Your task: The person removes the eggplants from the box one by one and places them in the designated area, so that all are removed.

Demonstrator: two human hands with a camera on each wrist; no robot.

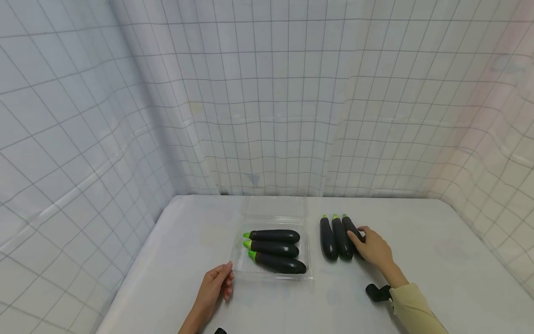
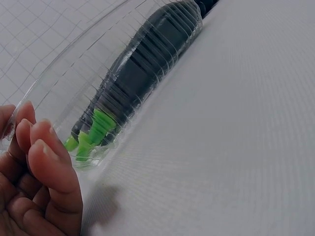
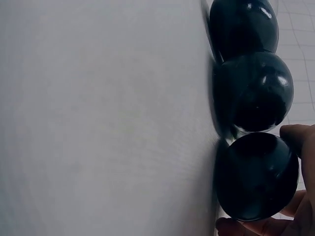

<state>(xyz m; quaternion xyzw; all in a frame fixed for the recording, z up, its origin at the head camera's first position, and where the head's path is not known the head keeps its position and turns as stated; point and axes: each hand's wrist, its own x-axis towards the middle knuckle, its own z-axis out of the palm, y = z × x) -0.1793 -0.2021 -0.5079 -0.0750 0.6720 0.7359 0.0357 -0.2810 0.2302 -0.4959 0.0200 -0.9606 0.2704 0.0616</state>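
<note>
A clear plastic clamshell box (image 1: 310,253) lies with its lid folded back on the table. Three dark eggplants with green stems lie crosswise inside; the front eggplant (image 1: 280,263) slants slightly. At the box's front left corner my left hand (image 1: 213,288) pinches the rim between thumb and fingers. To the right of the box, three more eggplants lie side by side, stems pointing away. My right hand (image 1: 375,248) grips the rightmost eggplant (image 3: 257,177), thumb on one side and fingers on the other. Beside it are the middle eggplant (image 1: 342,239) and the left eggplant (image 1: 328,239).
The white table (image 1: 187,232) carries the box and the loose eggplants. Grid-patterned white curtains (image 1: 271,116) hang behind and on both sides. A black wrist device (image 1: 377,292) shows by the right sleeve.
</note>
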